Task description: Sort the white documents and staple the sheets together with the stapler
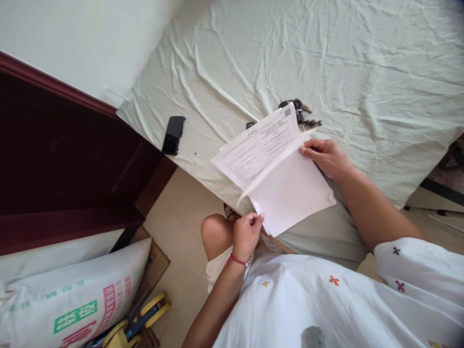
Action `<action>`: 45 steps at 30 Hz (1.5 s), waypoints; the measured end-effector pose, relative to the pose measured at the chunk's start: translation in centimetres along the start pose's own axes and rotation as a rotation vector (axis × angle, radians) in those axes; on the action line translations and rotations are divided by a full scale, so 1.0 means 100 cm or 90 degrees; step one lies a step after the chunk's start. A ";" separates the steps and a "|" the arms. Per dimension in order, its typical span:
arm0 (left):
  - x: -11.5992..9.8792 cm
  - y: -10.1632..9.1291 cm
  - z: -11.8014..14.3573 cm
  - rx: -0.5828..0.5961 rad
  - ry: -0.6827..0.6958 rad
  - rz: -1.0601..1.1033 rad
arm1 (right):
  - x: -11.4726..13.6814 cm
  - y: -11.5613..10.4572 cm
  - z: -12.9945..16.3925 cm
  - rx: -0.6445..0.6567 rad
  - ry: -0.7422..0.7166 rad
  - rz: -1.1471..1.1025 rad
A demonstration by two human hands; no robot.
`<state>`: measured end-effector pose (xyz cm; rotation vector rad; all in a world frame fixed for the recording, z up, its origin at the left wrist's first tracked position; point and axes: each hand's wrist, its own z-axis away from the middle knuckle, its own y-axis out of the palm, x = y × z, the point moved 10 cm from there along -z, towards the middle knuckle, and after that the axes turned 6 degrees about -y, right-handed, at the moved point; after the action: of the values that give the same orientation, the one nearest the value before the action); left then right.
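Around: keys (302, 115) lie on the sheet (362, 63) just beyond the right hand; a phone (173, 135) lies well off past the left hand; a sack (72, 299) sits low on the left side.
Papers (286, 188): a white stack at the bed edge between both hands, top blank leaf folded over, printed forms showing beneath.
Left hand (246, 234): fingers pinched shut on the stack's near corner.
Right hand (326, 155): fingertips closed on the top leaf's far edge.

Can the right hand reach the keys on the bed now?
Probably yes. The right hand rests on the papers, close below the keys, with only bare sheet between them. It would have to release the papers first.
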<state>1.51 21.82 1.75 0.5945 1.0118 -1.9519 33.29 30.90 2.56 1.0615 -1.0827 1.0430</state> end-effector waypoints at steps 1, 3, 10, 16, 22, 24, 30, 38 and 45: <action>-0.005 -0.001 0.000 0.005 0.014 -0.034 | -0.001 -0.001 0.000 0.000 0.009 0.010; -0.014 -0.004 0.001 0.004 0.036 -0.090 | -0.001 -0.001 0.001 0.005 0.013 0.028; -0.032 -0.042 -0.012 -0.169 0.088 -0.098 | 0.007 0.002 0.001 0.011 -0.036 0.117; -0.053 -0.052 -0.027 -0.229 0.175 -0.115 | 0.020 0.007 0.002 0.021 -0.096 0.264; -0.061 -0.044 -0.039 -0.223 0.191 -0.099 | 0.032 0.010 0.005 -0.007 -0.154 0.398; -0.056 -0.045 -0.042 -0.226 0.181 -0.044 | 0.028 0.010 0.006 0.003 -0.116 0.328; -0.053 -0.048 -0.045 -0.189 0.161 0.198 | 0.008 0.018 0.016 0.054 0.075 -0.085; -0.051 -0.025 -0.044 -0.020 0.024 0.460 | -0.001 0.033 0.021 0.070 0.149 -0.156; -0.036 -0.018 -0.047 -0.006 -0.003 0.435 | 0.010 0.032 0.019 0.091 0.051 -0.077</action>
<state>2.05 27.90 2.42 0.8041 0.6878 -1.3397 30.03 29.68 4.20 1.1753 -0.8791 1.0678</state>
